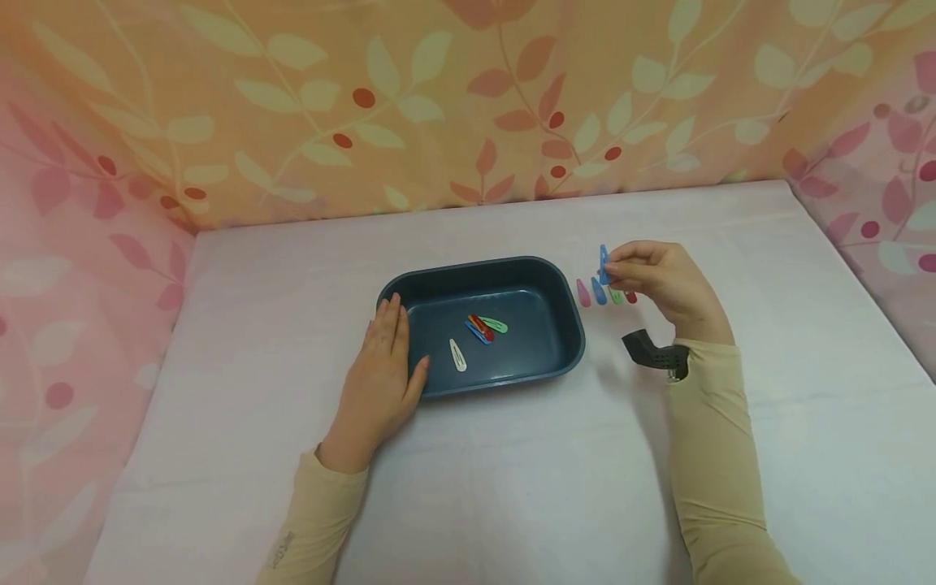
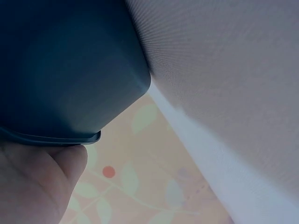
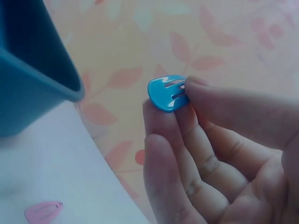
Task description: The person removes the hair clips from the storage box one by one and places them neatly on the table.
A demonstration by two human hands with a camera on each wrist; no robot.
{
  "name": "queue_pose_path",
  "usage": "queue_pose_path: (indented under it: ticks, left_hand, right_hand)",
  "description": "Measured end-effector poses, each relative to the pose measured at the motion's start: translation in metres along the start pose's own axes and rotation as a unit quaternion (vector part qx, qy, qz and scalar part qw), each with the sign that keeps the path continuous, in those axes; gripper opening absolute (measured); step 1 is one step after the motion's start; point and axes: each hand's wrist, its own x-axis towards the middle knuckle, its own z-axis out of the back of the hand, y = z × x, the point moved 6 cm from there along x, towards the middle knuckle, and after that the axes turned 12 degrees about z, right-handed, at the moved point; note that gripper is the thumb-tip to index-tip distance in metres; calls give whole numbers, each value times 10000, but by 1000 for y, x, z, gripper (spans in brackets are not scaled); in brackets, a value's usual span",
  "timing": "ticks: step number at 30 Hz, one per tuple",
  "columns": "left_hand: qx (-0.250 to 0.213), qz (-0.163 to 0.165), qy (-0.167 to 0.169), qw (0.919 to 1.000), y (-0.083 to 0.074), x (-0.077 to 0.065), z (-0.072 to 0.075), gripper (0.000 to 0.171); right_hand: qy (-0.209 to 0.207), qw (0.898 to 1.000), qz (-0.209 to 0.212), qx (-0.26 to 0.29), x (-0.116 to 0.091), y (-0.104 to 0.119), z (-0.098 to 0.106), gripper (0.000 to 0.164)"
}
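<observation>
My right hand (image 1: pixel 661 280) pinches a blue snap hair clip (image 3: pixel 163 93) between thumb and fingers, held up above the table to the right of the tray. Below it a row of clips lies on the cloth: a pink clip (image 1: pixel 583 293), a blue clip (image 1: pixel 599 291), a green clip (image 1: pixel 616 296) and a red clip (image 1: pixel 631 297). My left hand (image 1: pixel 380 374) rests with straight fingers on the left rim of the dark blue tray (image 1: pixel 541 325). Inside the tray lie a white clip (image 1: pixel 457 356) and a small pile with a green clip (image 1: pixel 494 325), red and blue ones.
A white cloth covers the table (image 1: pixel 512 487). Behind it hangs an orange curtain (image 1: pixel 468 106) with a leaf print, and pink printed cloth (image 1: pixel 73 284) stands at the sides. A black camera mount (image 1: pixel 654 356) sticks out from the right sleeve.
</observation>
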Motion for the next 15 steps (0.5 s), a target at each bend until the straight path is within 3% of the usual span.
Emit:
queue_pose_path:
  ticks: [7, 15]
  left_hand:
    - [-2, 69, 104, 9999, 1, 1, -2, 65]
    - [-91, 118, 134, 9998, 3, 0, -3, 65]
  right_hand:
    - [-251, 9995, -153, -142, -3, -4, 16, 10]
    - [-355, 9990, -199, 200, -4, -11, 28, 14]
